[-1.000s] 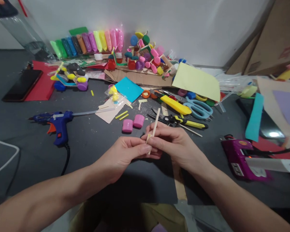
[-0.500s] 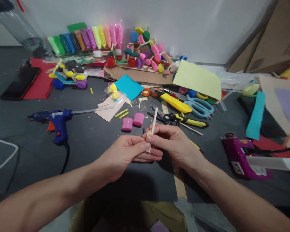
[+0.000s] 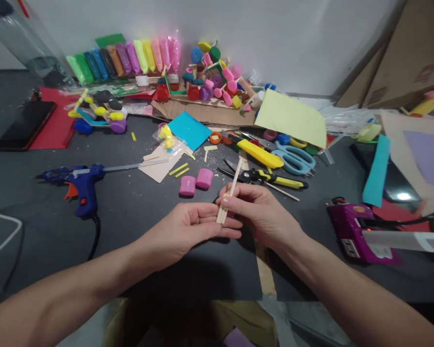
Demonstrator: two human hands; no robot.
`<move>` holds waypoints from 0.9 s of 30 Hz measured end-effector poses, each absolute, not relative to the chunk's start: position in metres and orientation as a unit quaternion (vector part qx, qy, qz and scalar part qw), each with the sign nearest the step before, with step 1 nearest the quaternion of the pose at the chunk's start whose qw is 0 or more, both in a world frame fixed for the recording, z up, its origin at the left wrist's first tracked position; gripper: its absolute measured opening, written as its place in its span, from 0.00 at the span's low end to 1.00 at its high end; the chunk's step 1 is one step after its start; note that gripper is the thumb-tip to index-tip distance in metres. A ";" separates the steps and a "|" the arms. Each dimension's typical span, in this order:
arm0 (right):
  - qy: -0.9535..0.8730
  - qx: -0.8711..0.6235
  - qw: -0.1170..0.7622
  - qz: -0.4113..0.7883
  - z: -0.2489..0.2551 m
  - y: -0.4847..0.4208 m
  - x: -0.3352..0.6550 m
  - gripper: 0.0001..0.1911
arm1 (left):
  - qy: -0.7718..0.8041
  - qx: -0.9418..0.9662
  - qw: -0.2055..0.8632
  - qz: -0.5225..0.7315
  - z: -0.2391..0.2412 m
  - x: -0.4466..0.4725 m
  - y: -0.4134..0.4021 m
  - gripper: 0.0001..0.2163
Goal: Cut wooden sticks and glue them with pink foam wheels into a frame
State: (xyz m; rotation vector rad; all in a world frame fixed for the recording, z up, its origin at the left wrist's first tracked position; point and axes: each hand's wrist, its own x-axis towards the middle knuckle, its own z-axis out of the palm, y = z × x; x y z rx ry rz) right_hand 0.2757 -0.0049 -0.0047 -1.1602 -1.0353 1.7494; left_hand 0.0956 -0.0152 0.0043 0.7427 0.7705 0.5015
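A tall clear bottle [image 3: 29,46], clear liquid in its lower part, stood at the far left corner of the dark grey surface [image 3: 137,202]. Along the far edge, left of its middle, leaned a row of clear plastic sleeves [image 3: 137,55], about thirteen, each filled with soft material of one colour, from light green through black to pink. Nearer the middle, a small clear plastic bag [image 3: 178,148] lay with one bright yellow lump [image 3: 167,139]; whether the lump was inside could not be told.

Above the middle of the near edge, the right hand [image 3: 226,195] had thumb and fingers closed on a bundle of thin pale wooden sticks [image 3: 234,182]: one long, reaching up and away, with at least two shorter ones against it, their exact number unclear. The left hand [image 3: 197,224] was partly open, fingers stretched beneath the bundle's lower ends.

Just beyond the hands were two pink cylinders [image 3: 187,186], side by side, and two short yellow-green sticks [image 3: 179,168]. One blue glue gun [image 3: 88,185] lay toward the left edge; right of the middle lay one yellow cutter [image 3: 260,153], one pair of blue-handled scissors [image 3: 296,159] and one pair of black-and-yellow pliers [image 3: 275,178].
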 end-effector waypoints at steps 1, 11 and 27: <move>-0.401 -0.457 0.391 0.690 -0.004 -0.005 0.276 0.15 | 0.368 0.367 0.822 0.234 0.005 0.095 -0.015 0.09; -0.348 -0.451 0.398 0.719 -0.004 -0.008 0.272 0.18 | 0.438 0.696 0.511 0.249 -0.003 0.089 -0.018 0.09; -0.373 -0.446 0.434 0.688 -0.009 -0.014 0.274 0.14 | 0.418 0.531 0.699 0.235 0.000 0.095 -0.017 0.09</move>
